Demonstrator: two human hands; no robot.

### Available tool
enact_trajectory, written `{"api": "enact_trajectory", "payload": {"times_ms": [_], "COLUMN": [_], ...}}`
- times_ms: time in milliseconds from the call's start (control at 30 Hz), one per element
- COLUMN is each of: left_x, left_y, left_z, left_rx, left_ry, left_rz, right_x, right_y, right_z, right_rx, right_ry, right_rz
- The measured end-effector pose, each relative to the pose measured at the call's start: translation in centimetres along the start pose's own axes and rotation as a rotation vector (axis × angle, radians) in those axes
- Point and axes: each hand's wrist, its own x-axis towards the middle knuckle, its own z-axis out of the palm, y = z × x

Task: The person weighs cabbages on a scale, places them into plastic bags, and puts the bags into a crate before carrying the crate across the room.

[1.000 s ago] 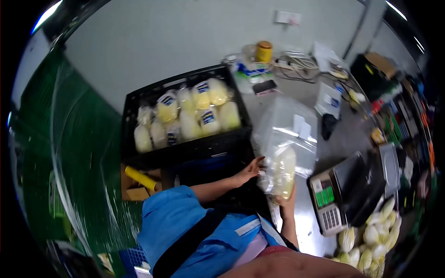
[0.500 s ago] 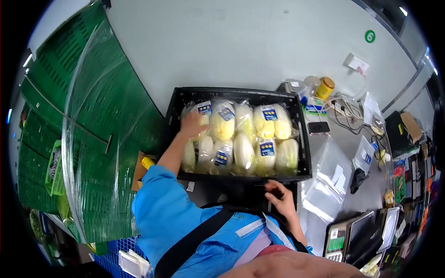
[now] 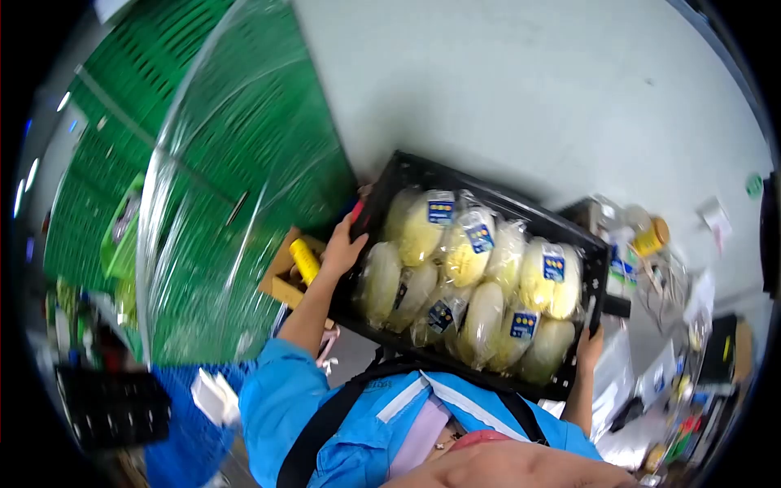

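A black plastic crate (image 3: 506, 200) is held tilted in front of my body, its right end lower in view than its left. Inside lie two rows of napa cabbages (image 3: 482, 319) in clear plastic wrap, several with blue labels (image 3: 554, 268). My left hand (image 3: 345, 250) grips the crate's left end, some fingers hidden behind its wall. At the opposite end, my right hand (image 3: 589, 351) is closed on the side wall, partly hidden by it.
Left of the crate stand stacked green crates (image 3: 268, 154) under stretch film. Close to my left forearm is a cardboard box (image 3: 281, 268) with a yellow bottle (image 3: 305, 260). A cluttered metal table (image 3: 643, 325) with cables, bags and a yellow jar (image 3: 651, 236) is on the right.
My left hand has left the cabbages and taken the crate's left end. My right hand has come onto the right end. The crate has turned and moved closer to my body.
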Motion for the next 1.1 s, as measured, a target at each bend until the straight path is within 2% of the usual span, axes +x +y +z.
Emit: {"api": "enact_trajectory", "payload": {"times_ms": [33, 100, 133, 167, 200, 233, 300, 367, 400, 433, 467, 500, 533, 600, 633, 700, 767, 867, 933, 1033, 1067, 1100], "left_x": [0.3, 1.0, 1.4, 1.5, 1.7, 2.0, 2.9, 1.8, 1.3, 0.3, -0.7, -2.9, -4.6, -7.6, -8.8, -12.6, -18.3, -31.2, -38.8, -50.0, -53.9, -57.6], "left_y": [-1.5, -2.0, -1.5, -0.4, 0.7, 1.8, -1.1, 0.2, 0.7, 0.9, 0.8, 3.7, 5.0, 4.8, 3.6, 3.2, 5.7, 8.1, 5.4, 3.8, 3.6, 3.8], "left_z": [0.7, 0.6, 0.4, 0.0, -0.3, -0.7, 0.2, 0.5, 0.3, 0.2, -0.4, -2.5, -4.2, -6.3, -6.5, -8.4, -11.9, -15.2, -17.4, -20.4, -21.1, -21.4], "left_rx": [0.065, 0.107, 0.115, 0.002, -0.111, -0.099, -0.179, 0.349, 0.279, 0.244, 0.234, 0.144, 0.152, 0.154, 0.153, 0.141, 0.075, 0.019, 0.075, 0.026, 0.040, 0.058], "left_ry": [0.017, -0.128, -0.100, -0.158, -0.226, -0.276, -0.361, -0.151, -0.184, -0.124, -0.069, 0.050, 0.035, 0.026, 0.083, 0.209, 0.262, 0.469, 0.562, 0.753, 0.826, 0.924], "left_rz": [0.003, -0.154, -0.185, -0.279, -0.367, -0.425, -0.493, -0.122, -0.210, -0.200, -0.121, 0.038, -0.003, -0.236, -0.230, -0.272, -0.423, -0.428, -0.592, -0.747, -0.767, -0.791], "right_x": [0.6, 2.3, 3.4, 3.3, 3.0, 2.9, 3.0, 4.1, 4.2, 4.0, 5.9, 6.7, 6.8, 7.3, 7.5, 7.4, 7.1, 4.2, 2.0, -4.9, -8.0, -11.3], "right_y": [-0.2, 3.1, 2.2, 1.0, -1.3, -1.4, -1.6, 1.6, 2.0, 4.4, 4.5, 3.2, 0.6, -3.1, -4.4, -6.8, -8.9, -11.2, -14.6, -22.3, -24.6, -26.9], "right_z": [0.1, 1.1, 0.7, -0.6, -1.4, -1.7, -1.8, -0.6, 0.0, 0.9, 2.8, 2.4, 1.6, 0.5, 0.3, -0.1, -0.4, -2.2, 0.4, 4.5, 5.2, 5.8], "right_rx": [-0.062, -0.102, 0.141, 0.374, 0.566, 0.563, 0.738, 0.672, 0.692, 0.716, 0.745, 0.710, 0.669, 0.615, 0.603, 0.582, 0.576, 0.599, 0.599, 0.531, 0.570, 0.595], "right_ry": [-0.036, -0.005, -0.169, -0.331, -0.399, -0.413, -0.452, -0.534, -0.495, -0.437, -0.381, -0.364, -0.358, -0.387, -0.412, -0.470, -0.544, -0.679, -0.798, -0.927, -0.983, -1.039], "right_rz": [0.045, -0.183, 0.004, 0.213, 0.258, 0.270, 0.473, 0.376, 0.342, 0.237, 0.122, 0.079, 0.066, 0.012, -0.008, -0.051, -0.113, -0.259, -0.355, -0.493, -0.612, -0.645]}}
